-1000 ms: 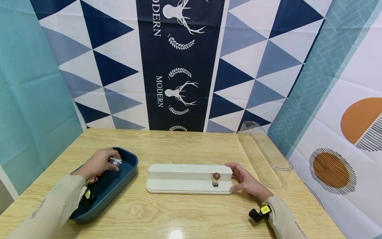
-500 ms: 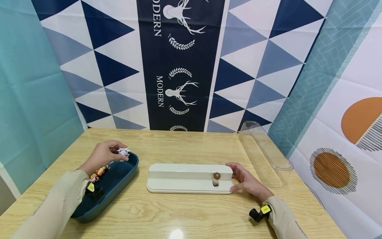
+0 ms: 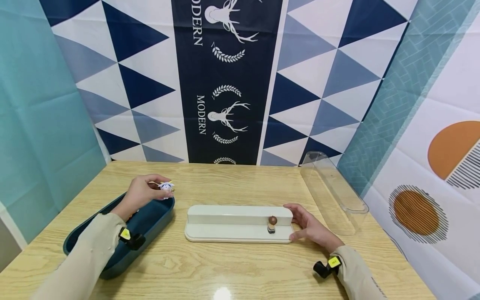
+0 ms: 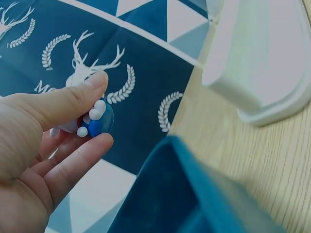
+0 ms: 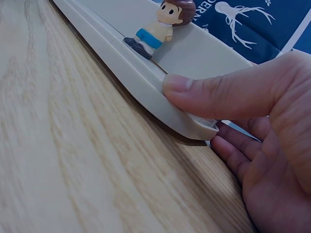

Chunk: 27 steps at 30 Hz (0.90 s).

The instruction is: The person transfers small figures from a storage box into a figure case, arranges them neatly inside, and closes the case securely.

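My left hand [image 3: 144, 192] pinches a small white and blue figurine [image 3: 166, 187] between thumb and fingers, above the far end of a dark blue bin [image 3: 167, 214]. In the left wrist view, the fingers partly cover this figurine [image 4: 102, 122]. My right hand [image 3: 311, 228] grips the right end of a long white stepped display stand [image 3: 228, 231]. Its thumb lies on the front edge, with the fingers around the end. A brown-haired boy figurine [image 5: 158, 31] in blue shorts stands on the stand's lower step, near the right hand.
A long clear plastic cover [image 3: 333, 196] lies at the back right of the wooden table [image 3: 240, 271]. Patterned cloth hangs behind and at both sides. The left forearm passes over the bin and hides much of its inside.
The left hand has lifted the white and blue figurine up out of the bin and carried it to the right. The right hand and the stand have stayed in place.
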Available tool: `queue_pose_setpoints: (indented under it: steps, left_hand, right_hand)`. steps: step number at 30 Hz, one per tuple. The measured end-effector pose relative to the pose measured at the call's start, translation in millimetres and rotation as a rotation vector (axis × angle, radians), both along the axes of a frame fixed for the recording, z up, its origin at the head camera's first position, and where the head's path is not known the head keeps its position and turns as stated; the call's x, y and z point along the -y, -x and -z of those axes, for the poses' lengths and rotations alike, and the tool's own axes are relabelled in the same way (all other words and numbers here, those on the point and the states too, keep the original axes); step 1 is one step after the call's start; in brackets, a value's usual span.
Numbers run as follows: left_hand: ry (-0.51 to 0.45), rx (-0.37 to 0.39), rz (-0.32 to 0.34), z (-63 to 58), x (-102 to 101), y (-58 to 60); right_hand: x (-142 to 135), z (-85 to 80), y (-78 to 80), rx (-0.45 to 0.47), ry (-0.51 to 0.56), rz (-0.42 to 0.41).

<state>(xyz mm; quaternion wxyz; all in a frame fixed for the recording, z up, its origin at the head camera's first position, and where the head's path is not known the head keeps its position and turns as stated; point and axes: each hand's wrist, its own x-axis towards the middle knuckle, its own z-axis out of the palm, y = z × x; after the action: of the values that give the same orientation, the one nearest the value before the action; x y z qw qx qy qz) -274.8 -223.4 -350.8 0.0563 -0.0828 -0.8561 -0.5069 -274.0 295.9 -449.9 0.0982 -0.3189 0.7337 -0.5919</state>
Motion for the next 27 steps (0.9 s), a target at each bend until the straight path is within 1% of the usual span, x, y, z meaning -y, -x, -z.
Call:
queue_pose_setpoints:
  steps: [3,9,15,21,27]
  left_hand:
    - [-0.046,0.007,0.012,0.1,-6.2,1.4]
    - [-0.093,0.025,0.023,-0.8,-19.4,1.3]
    - [-0.116,0.045,0.015,2.0,-36.5,-0.9]
    - [-0.139,0.05,0.038,5.7,-54.3,-2.4]
    - [-0.157,0.073,0.027,8.1,-72.1,-4.3]
  right_hand:
    - [0.4,-0.1,-0.2,0.002,0.003,-0.001]
    - [0.9,-1.0,-1.6,0.001,0.006,-0.008]
    - [0.6,-2.3,-2.1,-0.006,-0.002,0.002]
    - [0.7,-3.2,-2.8,0.006,-0.01,0.006]
    - [0.8,-4.2,-3.4,0.013,-0.019,0.018]
